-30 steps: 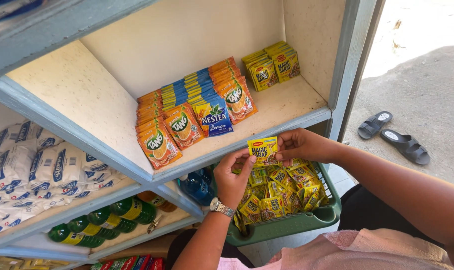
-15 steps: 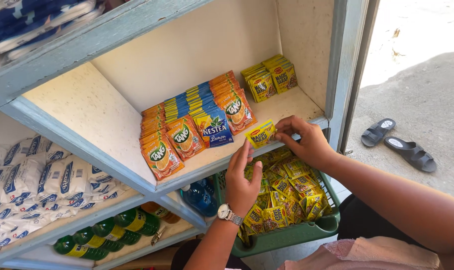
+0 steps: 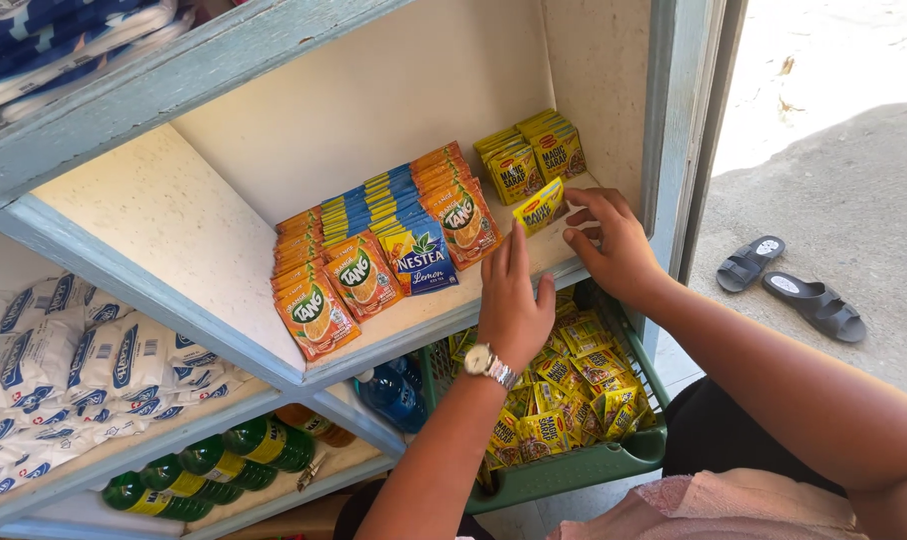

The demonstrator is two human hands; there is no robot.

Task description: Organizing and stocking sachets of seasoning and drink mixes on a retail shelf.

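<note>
Apparently both hands [image 3: 559, 270] pinch the yellow sachet [image 3: 540, 206].

Sachet [image 3: 540, 206] at my right fingertips: yellow, red patch. Stack behind it on shelf [image 3: 174, 240]: same yellow-red sachets [image 3: 534, 155]. Left of sachet: orange drink packets [image 3: 359, 275], green emblem; blue packets [image 3: 421, 258], yellow fruit print. Shelf: cream board, pale blue frame. Basket [image 3: 574, 465] below shelf: green, full of yellow sachets. My wristwatch [image 3: 489, 366]: silver.
</note>
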